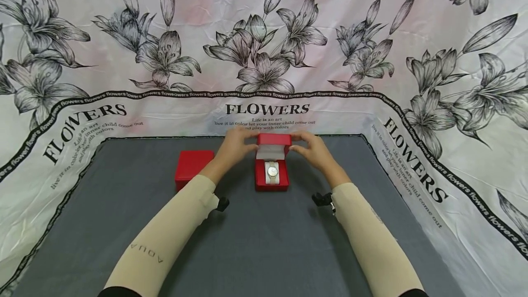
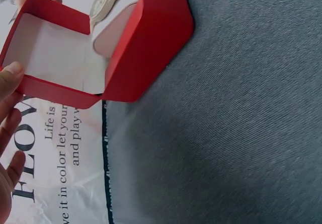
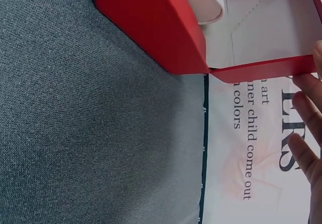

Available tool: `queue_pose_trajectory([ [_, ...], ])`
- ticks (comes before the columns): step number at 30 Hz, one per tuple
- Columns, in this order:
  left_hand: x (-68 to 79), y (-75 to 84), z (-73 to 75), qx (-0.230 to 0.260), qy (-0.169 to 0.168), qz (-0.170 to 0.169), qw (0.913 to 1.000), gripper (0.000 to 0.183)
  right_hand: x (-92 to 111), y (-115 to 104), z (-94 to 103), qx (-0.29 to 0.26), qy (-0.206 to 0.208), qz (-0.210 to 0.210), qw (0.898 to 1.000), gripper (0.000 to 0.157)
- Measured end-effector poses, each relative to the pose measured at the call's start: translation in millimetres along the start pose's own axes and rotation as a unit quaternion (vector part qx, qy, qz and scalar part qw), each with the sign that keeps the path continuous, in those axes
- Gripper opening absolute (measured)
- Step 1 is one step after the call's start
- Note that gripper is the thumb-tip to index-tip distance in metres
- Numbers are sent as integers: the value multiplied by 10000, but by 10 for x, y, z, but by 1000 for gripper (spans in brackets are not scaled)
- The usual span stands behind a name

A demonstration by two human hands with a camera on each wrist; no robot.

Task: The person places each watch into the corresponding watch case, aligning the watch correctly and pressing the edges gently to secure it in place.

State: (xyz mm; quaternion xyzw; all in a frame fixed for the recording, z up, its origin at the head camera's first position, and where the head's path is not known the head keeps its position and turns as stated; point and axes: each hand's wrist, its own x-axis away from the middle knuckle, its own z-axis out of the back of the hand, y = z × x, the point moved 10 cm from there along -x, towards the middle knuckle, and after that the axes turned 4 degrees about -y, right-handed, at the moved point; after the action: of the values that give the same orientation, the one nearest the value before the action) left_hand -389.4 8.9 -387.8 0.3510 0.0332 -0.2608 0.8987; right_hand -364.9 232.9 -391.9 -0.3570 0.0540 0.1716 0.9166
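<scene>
A red watch box (image 1: 272, 187) stands with its lid raised, showing the pale lining. Inside, a wristwatch (image 1: 272, 172) with a light dial and pale strap is wrapped round a white cushion (image 3: 205, 5). At the lid's left side my left hand (image 1: 237, 145) pinches the edge, thumb at the rim and the other fingers spread below it in the left wrist view. My right hand (image 1: 313, 148) pinches the opposite side of the lid (image 3: 266, 69) between thumb and forefinger. The watch faces up toward the head camera.
A second red box (image 1: 194, 164), closed, sits left of the watch box, beside my left forearm. Under everything lies a cloth with a grey middle (image 1: 264, 242) and a white border (image 1: 173, 118) printed with flowers and lettering.
</scene>
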Motion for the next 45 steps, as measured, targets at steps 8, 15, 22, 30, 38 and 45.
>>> queue_pose_trajectory([
  [8,95,-1,-7,185,218,-9,9996,48,43,-32,2,108,-26,-67,9999,47],
  [15,148,-26,-14,311,281,236,9988,48,85,-37,-6,-135,-44,-209,9997,48],
  [22,183,-53,-27,512,344,375,9974,49,99,-49,-15,-3,-11,-175,9998,47],
  [30,221,-49,-71,443,418,256,9978,48,171,-39,-24,-104,-76,-217,9997,48],
  [38,260,-55,-73,524,569,237,9967,48,197,-16,-42,-247,-16,-263,9993,47],
  [45,331,-25,-87,684,491,275,9961,51,248,-8,-80,-318,59,-367,9988,50],
])
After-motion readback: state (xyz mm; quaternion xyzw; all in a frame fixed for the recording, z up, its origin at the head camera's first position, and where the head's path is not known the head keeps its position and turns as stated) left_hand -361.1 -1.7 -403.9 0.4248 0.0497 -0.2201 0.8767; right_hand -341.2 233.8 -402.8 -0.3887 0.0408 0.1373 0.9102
